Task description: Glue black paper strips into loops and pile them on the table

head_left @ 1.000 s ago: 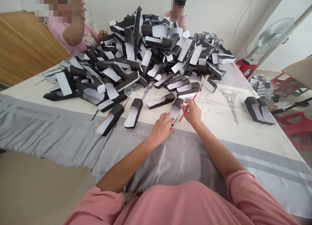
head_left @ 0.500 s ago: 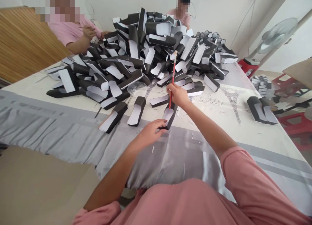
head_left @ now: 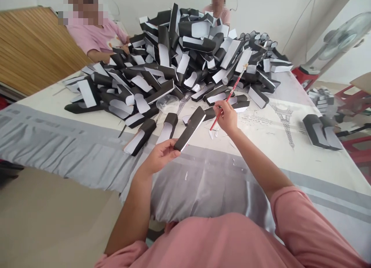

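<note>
My left hand (head_left: 161, 156) grips the near end of a black and white paper slipper-shaped piece (head_left: 190, 129), lifted off the table and turned so a long black face shows. To its right, my right hand (head_left: 227, 116) is closed around a thin red stick like a paintbrush (head_left: 231, 93). The stick slants, its lower end close to the tabletop and its pale, rough upper end pointing up and right. Two similar pieces, a left one (head_left: 140, 137) and a nearer one (head_left: 168, 127), lie beside my left hand. A clear plastic bowl (head_left: 167, 103) stands behind them.
A high heap of black and white paper pieces (head_left: 162, 72) covers the table's far side. Two joined pieces (head_left: 321, 132) lie at the right edge. Two people in pink sit beyond the heap. A fan (head_left: 342, 36) and red stools (head_left: 358, 148) stand at right.
My left hand has picked up the paper piece from the table and turned it over. My right hand has moved right with the red stick, which now leans more. The view has shifted slightly.
</note>
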`<state>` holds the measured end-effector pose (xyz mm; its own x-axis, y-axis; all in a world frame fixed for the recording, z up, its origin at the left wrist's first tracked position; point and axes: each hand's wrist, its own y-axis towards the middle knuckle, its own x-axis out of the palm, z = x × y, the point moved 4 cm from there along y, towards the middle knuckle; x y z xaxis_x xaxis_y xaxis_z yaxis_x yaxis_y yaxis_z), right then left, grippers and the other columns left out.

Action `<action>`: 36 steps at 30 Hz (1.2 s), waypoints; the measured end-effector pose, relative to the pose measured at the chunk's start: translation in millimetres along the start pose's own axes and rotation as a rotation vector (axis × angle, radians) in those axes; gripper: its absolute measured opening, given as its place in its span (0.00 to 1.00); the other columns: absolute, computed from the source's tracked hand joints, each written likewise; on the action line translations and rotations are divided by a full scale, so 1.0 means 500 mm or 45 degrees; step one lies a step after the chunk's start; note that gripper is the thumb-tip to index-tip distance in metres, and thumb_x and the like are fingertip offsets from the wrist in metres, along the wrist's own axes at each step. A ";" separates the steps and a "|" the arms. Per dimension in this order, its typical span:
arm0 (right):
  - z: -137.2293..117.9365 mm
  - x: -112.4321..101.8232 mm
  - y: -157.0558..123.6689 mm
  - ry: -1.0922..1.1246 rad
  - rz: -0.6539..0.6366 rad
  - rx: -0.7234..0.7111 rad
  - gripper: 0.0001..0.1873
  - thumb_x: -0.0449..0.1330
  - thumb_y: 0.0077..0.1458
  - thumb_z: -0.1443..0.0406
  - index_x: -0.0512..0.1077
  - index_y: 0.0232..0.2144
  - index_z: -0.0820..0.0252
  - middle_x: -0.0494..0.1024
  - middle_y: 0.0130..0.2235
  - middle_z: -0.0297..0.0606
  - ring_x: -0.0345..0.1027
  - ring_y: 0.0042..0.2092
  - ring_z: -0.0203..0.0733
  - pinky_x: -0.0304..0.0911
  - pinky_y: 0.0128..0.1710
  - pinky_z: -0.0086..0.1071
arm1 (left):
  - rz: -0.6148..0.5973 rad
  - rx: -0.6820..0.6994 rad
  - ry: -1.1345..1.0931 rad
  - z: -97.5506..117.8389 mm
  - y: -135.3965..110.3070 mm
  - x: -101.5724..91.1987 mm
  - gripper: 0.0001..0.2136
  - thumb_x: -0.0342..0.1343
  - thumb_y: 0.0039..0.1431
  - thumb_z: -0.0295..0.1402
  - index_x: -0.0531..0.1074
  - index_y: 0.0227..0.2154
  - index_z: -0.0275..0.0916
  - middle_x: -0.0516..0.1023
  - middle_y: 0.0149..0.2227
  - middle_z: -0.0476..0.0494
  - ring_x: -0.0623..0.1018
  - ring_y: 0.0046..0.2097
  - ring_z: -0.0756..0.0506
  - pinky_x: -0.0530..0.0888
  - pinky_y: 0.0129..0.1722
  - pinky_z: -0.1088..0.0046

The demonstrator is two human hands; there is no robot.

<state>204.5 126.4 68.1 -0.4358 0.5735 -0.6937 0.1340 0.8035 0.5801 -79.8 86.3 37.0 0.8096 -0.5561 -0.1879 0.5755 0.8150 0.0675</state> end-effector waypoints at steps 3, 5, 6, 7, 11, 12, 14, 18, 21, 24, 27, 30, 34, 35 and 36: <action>0.015 0.001 -0.010 -0.028 -0.067 0.017 0.12 0.48 0.67 0.60 0.70 0.44 0.56 0.78 0.48 0.40 0.71 0.37 0.39 0.63 0.36 0.32 | 0.167 0.040 0.181 -0.006 -0.001 -0.022 0.14 0.61 0.57 0.45 0.76 0.39 0.40 0.80 0.47 0.39 0.79 0.47 0.41 0.77 0.50 0.63; 0.021 0.012 -0.015 -0.056 -0.149 -0.004 0.12 0.49 0.67 0.60 0.70 0.45 0.55 0.77 0.50 0.41 0.72 0.39 0.41 0.62 0.35 0.32 | 0.346 0.103 0.322 -0.006 -0.004 -0.044 0.12 0.60 0.57 0.43 0.75 0.36 0.40 0.78 0.51 0.39 0.78 0.51 0.41 0.76 0.53 0.63; 0.022 0.020 -0.017 -0.071 -0.187 -0.015 0.12 0.49 0.66 0.60 0.70 0.46 0.55 0.77 0.51 0.41 0.72 0.39 0.42 0.62 0.35 0.32 | 0.432 0.139 0.392 -0.004 -0.005 -0.055 0.11 0.60 0.57 0.42 0.74 0.35 0.40 0.78 0.51 0.39 0.78 0.52 0.41 0.75 0.53 0.63; 0.022 0.029 -0.019 -0.085 -0.222 -0.023 0.13 0.49 0.66 0.61 0.70 0.47 0.54 0.77 0.51 0.41 0.73 0.40 0.43 0.61 0.34 0.32 | 0.505 0.171 0.457 -0.003 -0.007 -0.064 0.10 0.60 0.57 0.41 0.74 0.34 0.40 0.78 0.51 0.40 0.78 0.52 0.41 0.76 0.53 0.63; 0.004 0.080 -0.022 -0.145 -0.371 -0.079 0.15 0.48 0.66 0.63 0.70 0.50 0.54 0.76 0.53 0.41 0.72 0.40 0.44 0.60 0.33 0.32 | 0.652 0.216 0.585 -0.008 -0.007 -0.085 0.10 0.59 0.57 0.41 0.73 0.34 0.40 0.79 0.50 0.41 0.78 0.52 0.41 0.76 0.51 0.63; -0.003 0.096 -0.023 -0.171 -0.419 -0.108 0.16 0.48 0.66 0.64 0.70 0.51 0.54 0.75 0.54 0.42 0.72 0.40 0.44 0.60 0.33 0.33 | 0.663 0.213 0.577 -0.012 -0.006 -0.089 0.10 0.59 0.57 0.42 0.73 0.34 0.40 0.79 0.50 0.40 0.78 0.52 0.41 0.77 0.51 0.64; -0.016 0.127 -0.026 -0.234 -0.524 -0.180 0.17 0.46 0.66 0.65 0.69 0.53 0.54 0.74 0.55 0.43 0.72 0.40 0.45 0.58 0.31 0.33 | 0.698 0.202 0.542 -0.021 -0.006 -0.097 0.11 0.60 0.56 0.42 0.73 0.35 0.39 0.79 0.50 0.40 0.78 0.52 0.41 0.77 0.50 0.65; -0.032 0.176 -0.032 -0.376 -0.680 -0.307 0.18 0.45 0.66 0.69 0.68 0.54 0.57 0.75 0.52 0.45 0.71 0.39 0.46 0.54 0.30 0.33 | 0.832 0.201 0.424 -0.033 -0.013 -0.121 0.13 0.60 0.55 0.43 0.73 0.36 0.39 0.78 0.50 0.39 0.78 0.51 0.42 0.77 0.49 0.65; -0.040 0.191 -0.033 -0.396 -0.710 -0.371 0.17 0.45 0.66 0.69 0.69 0.51 0.60 0.76 0.47 0.46 0.70 0.38 0.46 0.52 0.32 0.34 | 0.914 0.200 0.372 -0.034 -0.019 -0.133 0.14 0.61 0.55 0.45 0.72 0.35 0.39 0.79 0.48 0.40 0.79 0.48 0.42 0.78 0.47 0.66; -0.054 0.195 -0.039 -0.363 -0.737 -0.493 0.15 0.46 0.65 0.69 0.70 0.47 0.59 0.76 0.44 0.44 0.68 0.39 0.44 0.53 0.35 0.34 | 0.908 0.190 0.381 -0.033 -0.020 -0.134 0.14 0.60 0.55 0.45 0.72 0.35 0.40 0.79 0.47 0.41 0.79 0.47 0.43 0.78 0.46 0.66; -0.074 0.185 -0.057 -0.235 -0.724 -0.732 0.14 0.46 0.64 0.70 0.70 0.42 0.57 0.76 0.40 0.42 0.66 0.39 0.42 0.54 0.37 0.33 | 0.874 0.201 0.366 -0.038 -0.017 -0.130 0.14 0.61 0.54 0.45 0.72 0.35 0.41 0.79 0.48 0.41 0.79 0.48 0.43 0.78 0.46 0.66; -0.072 0.161 -0.072 -0.097 -0.664 -0.832 0.14 0.45 0.65 0.70 0.70 0.40 0.56 0.76 0.39 0.41 0.65 0.38 0.41 0.56 0.38 0.33 | 0.889 0.205 0.339 -0.047 -0.015 -0.128 0.15 0.62 0.54 0.45 0.72 0.35 0.39 0.78 0.49 0.40 0.78 0.50 0.42 0.78 0.47 0.67; -0.010 0.117 -0.050 -0.174 -0.478 -0.478 0.14 0.44 0.66 0.66 0.70 0.42 0.56 0.76 0.50 0.45 0.68 0.40 0.41 0.59 0.36 0.32 | 0.844 0.209 0.372 -0.053 -0.012 -0.121 0.15 0.61 0.54 0.45 0.72 0.36 0.39 0.77 0.48 0.41 0.78 0.49 0.44 0.78 0.48 0.69; 0.013 0.104 -0.037 -0.229 -0.412 -0.337 0.14 0.44 0.66 0.65 0.69 0.44 0.57 0.74 0.54 0.46 0.69 0.41 0.42 0.59 0.34 0.32 | 0.831 0.214 0.384 -0.053 -0.011 -0.119 0.15 0.61 0.55 0.45 0.72 0.37 0.39 0.77 0.47 0.42 0.78 0.49 0.44 0.78 0.48 0.69; 0.037 0.093 -0.024 -0.285 -0.357 -0.207 0.15 0.44 0.66 0.63 0.69 0.46 0.57 0.72 0.58 0.47 0.70 0.41 0.43 0.60 0.33 0.33 | 0.820 0.219 0.393 -0.053 -0.010 -0.117 0.15 0.61 0.55 0.45 0.72 0.37 0.40 0.77 0.47 0.43 0.78 0.48 0.44 0.78 0.48 0.69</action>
<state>199.1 146.2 21.0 -0.2278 0.3703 -0.9005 -0.1134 0.9085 0.4023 -133.2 119.4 21.6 0.9386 0.1161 -0.3250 0.0274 0.9136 0.4056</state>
